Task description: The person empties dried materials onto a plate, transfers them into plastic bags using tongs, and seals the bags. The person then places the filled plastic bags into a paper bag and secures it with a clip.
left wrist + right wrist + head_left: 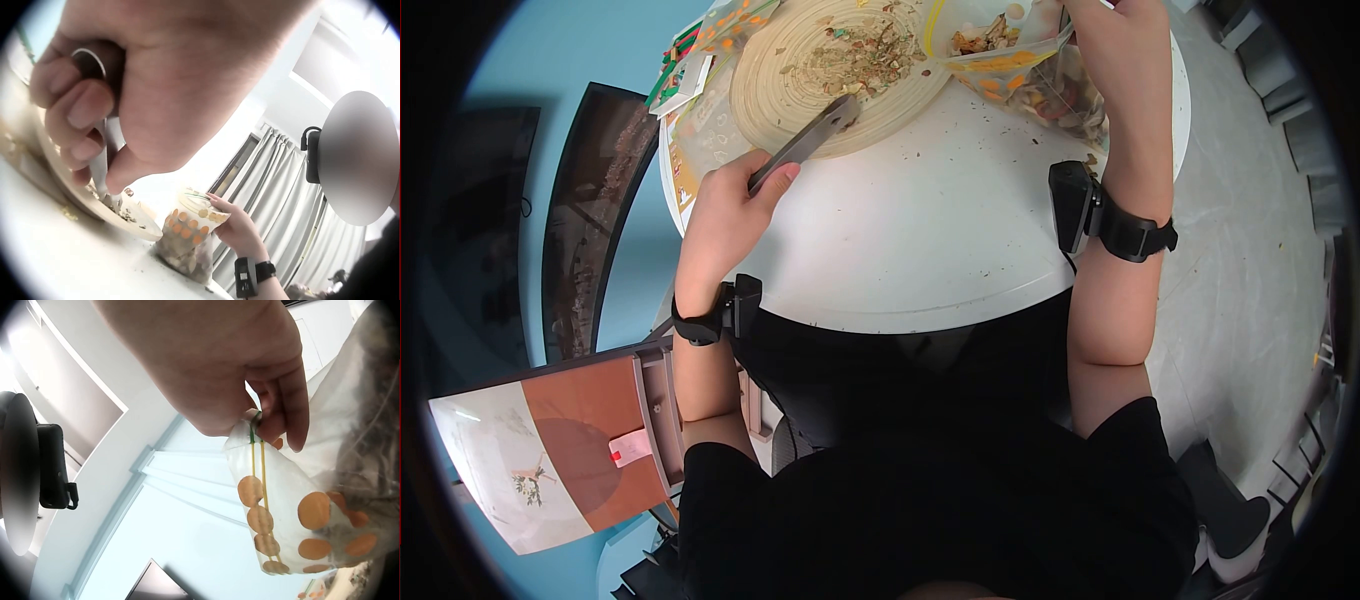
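Note:
In the head view my left hand point(728, 215) grips metal tongs point(805, 142), whose tips rest over dried flakes point(870, 62) on a round woven board point(765, 95). The left wrist view shows my left fingers curled round the tongs point(101, 156) close to the board's edge. My right hand point(250, 381) pinches the top edge of a clear zip bag point(294, 500) with orange dots. That bag stands at the board's right side with dried pieces point(1065, 95) inside, its mouth open towards the board.
A second dotted bag point(735, 25) and a small white box point(682, 85) lie at the table's left edge. Crumbs dot the white table point(900, 240). A pink item point(632, 449) lies on a brown surface at lower left.

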Tool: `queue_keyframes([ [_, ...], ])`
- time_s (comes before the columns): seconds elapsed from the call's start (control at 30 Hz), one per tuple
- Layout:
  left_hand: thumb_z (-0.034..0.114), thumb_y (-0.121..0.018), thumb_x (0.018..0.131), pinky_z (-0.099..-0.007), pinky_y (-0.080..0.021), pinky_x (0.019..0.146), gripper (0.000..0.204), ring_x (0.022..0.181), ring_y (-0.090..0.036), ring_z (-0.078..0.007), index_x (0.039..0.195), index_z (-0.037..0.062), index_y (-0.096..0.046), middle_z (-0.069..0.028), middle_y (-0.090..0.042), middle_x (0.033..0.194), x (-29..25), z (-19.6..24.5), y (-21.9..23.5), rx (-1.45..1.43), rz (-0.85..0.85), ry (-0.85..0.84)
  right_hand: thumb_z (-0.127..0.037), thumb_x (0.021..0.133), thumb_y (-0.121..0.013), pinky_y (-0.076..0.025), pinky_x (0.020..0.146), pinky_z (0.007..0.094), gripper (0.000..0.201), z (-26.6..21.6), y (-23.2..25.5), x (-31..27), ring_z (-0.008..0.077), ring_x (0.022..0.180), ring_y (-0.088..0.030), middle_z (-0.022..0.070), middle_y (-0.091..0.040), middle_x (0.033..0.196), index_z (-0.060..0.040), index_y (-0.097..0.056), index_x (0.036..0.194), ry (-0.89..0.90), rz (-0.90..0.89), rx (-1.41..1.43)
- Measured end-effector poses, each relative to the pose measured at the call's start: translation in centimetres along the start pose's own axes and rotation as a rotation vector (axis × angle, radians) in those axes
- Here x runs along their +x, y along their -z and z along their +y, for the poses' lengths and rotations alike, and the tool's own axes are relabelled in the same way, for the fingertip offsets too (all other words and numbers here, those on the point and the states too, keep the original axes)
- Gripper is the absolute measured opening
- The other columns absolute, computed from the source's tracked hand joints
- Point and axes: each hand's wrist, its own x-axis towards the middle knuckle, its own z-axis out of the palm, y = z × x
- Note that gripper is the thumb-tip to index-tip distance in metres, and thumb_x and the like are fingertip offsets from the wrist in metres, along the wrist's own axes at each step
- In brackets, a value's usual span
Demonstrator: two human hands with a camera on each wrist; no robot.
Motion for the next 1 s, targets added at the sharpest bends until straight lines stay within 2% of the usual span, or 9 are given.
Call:
queue_keyframes([
  [0.1,0.033,-0.07,0.099,-0.0345,-0.033,0.054,0.043,0.06,-0.034,-0.015,0.082,-0.0045,-0.059,-0.0074,-0.038,0.061,0.3,-0.1,0.8,-0.019,0.047,-0.011,-0.011,0.096,-0.065,-0.05,0.074,0.0259,0.029,-0.2,0.1,0.1,0.0139,0.084,-0.065,0.0079,-0.072,0.096,0.0057,-0.074,0.117,-0.026,-0.005,-0.009],
  [0.3,0.038,-0.068,0.102,-0.0264,-0.025,0.054,0.043,0.061,-0.031,-0.005,0.082,0.0004,-0.061,0.006,-0.036,0.065,0.2,1.3,2.5,-0.11,0.059,-0.001,-0.011,0.096,-0.065,-0.05,0.075,0.0262,0.029,1.2,0.0,0.8,0.0139,0.084,-0.064,0.0079,-0.071,0.095,0.0046,-0.073,0.118,-0.021,-0.015,-0.02],
  [0.4,0.033,-0.069,0.101,-0.0295,-0.027,0.054,0.042,0.063,-0.032,-0.0069,0.079,-0.0012,-0.057,0.0032,-0.036,0.065,0.3,1.9,2.7,-0.219,0.038,0.02,-0.011,0.095,-0.065,-0.05,0.075,0.026,0.029,0.9,0.1,0.7,0.0138,0.085,-0.064,0.0079,-0.071,0.095,0.0043,-0.074,0.119,-0.019,-0.007,-0.019],
  [0.5,0.033,-0.069,0.1,-0.0287,-0.026,0.054,0.041,0.062,-0.033,-0.0061,0.08,-0.0011,-0.059,0.0038,-0.037,0.064,1.0,3.2,3.2,-0.296,0.065,-0.086,-0.01,0.095,-0.066,-0.05,0.075,0.0257,0.029,0.6,0.0,0.3,0.0134,0.085,-0.064,0.0075,-0.071,0.095,0.0044,-0.073,0.119,0.019,-0.01,-0.005],
  [0.6,0.033,-0.07,0.099,-0.0287,-0.027,0.053,0.04,0.06,-0.034,-0.0069,0.082,-0.0015,-0.062,0.003,-0.039,0.062,1.7,7.1,3.7,-0.306,0.082,-0.223,-0.01,0.096,-0.065,-0.05,0.075,0.0254,0.028,0.9,-0.2,0.7,0.0129,0.085,-0.064,0.0067,-0.071,0.095,0.0048,-0.073,0.119,0.0,-0.018,0.01],
  [0.7,0.036,-0.07,0.098,-0.0284,-0.029,0.053,0.04,0.059,-0.037,-0.0073,0.085,-0.0016,-0.065,0.002,-0.043,0.062,3.4,9.4,2.3,-0.232,0.137,-0.435,-0.01,0.097,-0.065,-0.051,0.076,0.0252,0.028,-0.2,-0.1,0.5,0.0124,0.085,-0.064,0.0062,-0.07,0.094,0.0053,-0.073,0.119,-0.04,-0.018,0.008],
  [0.8,0.04,-0.07,0.097,-0.0292,-0.032,0.053,0.043,0.058,-0.038,-0.0086,0.087,-0.0014,-0.066,0.0006,-0.045,0.062,4.4,8.9,1.6,-0.185,0.142,-0.397,-0.01,0.097,-0.065,-0.05,0.075,0.0249,0.028,0.5,0.3,0.7,0.012,0.085,-0.064,0.006,-0.07,0.094,0.0056,-0.073,0.118,-0.013,-0.027,0.037],
  [0.9,0.043,-0.07,0.097,-0.0302,-0.034,0.053,0.046,0.058,-0.04,-0.0095,0.087,-0.0024,-0.066,-0.0009,-0.046,0.062,3.5,6.8,2.1,-0.237,0.205,-0.186,-0.01,0.097,-0.065,-0.05,0.074,0.0245,0.028,0.0,0.2,0.1,0.0118,0.084,-0.064,0.006,-0.07,0.095,0.0055,-0.073,0.118,0.017,0.0,0.049],
  [1.0,0.042,-0.07,0.096,-0.0332,-0.038,0.054,0.047,0.057,-0.043,-0.0139,0.088,-0.0042,-0.067,-0.0061,-0.05,0.06,2.8,3.2,2.5,-0.195,0.155,-0.046,-0.01,0.097,-0.065,-0.05,0.073,0.0244,0.028,0.4,0.3,0.2,0.0116,0.083,-0.064,0.0059,-0.07,0.095,0.0052,-0.073,0.118,0.013,-0.004,0.071],
])
